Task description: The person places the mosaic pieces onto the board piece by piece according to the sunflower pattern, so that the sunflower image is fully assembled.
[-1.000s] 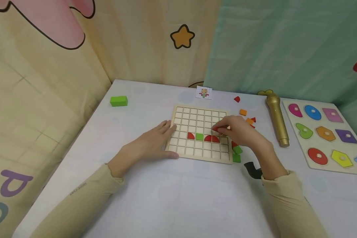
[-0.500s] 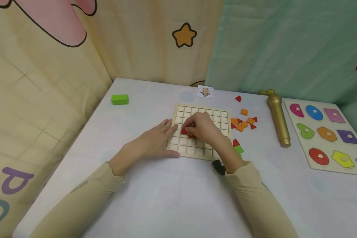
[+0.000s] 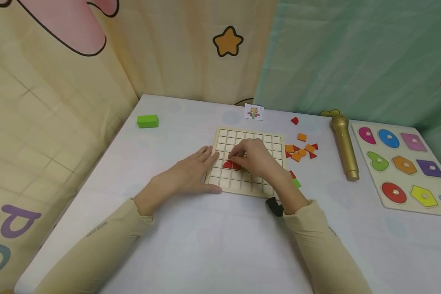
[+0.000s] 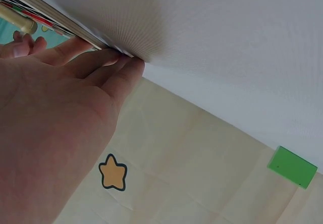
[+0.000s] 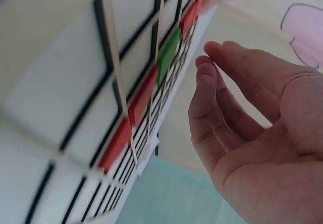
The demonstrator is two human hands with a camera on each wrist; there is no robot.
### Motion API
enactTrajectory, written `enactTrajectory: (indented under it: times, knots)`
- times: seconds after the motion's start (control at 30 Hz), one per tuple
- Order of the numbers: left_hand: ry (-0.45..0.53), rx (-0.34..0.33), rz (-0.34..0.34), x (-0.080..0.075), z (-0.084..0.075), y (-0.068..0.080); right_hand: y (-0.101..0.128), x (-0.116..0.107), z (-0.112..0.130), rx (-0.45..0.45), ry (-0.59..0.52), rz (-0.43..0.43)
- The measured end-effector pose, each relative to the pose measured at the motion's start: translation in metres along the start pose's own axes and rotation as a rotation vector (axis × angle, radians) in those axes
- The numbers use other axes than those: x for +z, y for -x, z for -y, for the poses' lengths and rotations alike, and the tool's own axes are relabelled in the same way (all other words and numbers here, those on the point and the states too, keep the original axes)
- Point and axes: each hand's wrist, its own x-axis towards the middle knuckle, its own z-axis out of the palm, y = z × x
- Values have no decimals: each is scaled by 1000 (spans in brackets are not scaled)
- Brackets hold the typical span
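Head view: your right hand has crossed from the loose pieces at the board's right edge to the middle of the grid board within the last second, and the red piece it carried half a second ago now lies in the row, forming a red half-round at your fingertips; the fingers are relaxed above it and no longer pinch anything. That reads as one more piece seated in the row, judged from how flat it sits. Your left hand has not moved in that time, lying flat with straight fingers against the board's left edge, thumb along the near corner. The pile of orange and red pieces lies just right of the board, a green piece by your right wrist, the pattern card beyond the board, a green block well apart at far left, and a gold microphone and shape puzzle to the right on the counter. Left wrist view: it shows what the head view cannot, the left hand with fingertips pressed side-on to the board's thin edge, holding nothing; the green block shows far off. Right wrist view: the right hand is open, fingers loosely bent and clear of the board, with red pieces and a green square seated in one row, which your knuckles partly hide in the head view.
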Motion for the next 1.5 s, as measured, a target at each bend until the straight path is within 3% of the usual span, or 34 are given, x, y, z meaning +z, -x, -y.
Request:
enactTrajectory:
  times: [0.2,0.47,0.63,0.8,1.23,1.5]
  knots:
    - [8,-2,-3,0,-2,-2,17,-30,-26,43,-34,-44]
    - [9,-9,-8,0,-4,-1,57,-70,-77,205,29,-126]
    - [7,-13,-16,0,-3,2,64,-77,-102,281,35,-178]
    - [6,-4,-24,0,-3,3,64,-75,-116,325,31,-158]
    - [2,6,-26,2,-2,0,65,-70,-114,324,89,-152]
    - [1,5,-21,1,-2,1,56,-60,-83,193,47,-204]
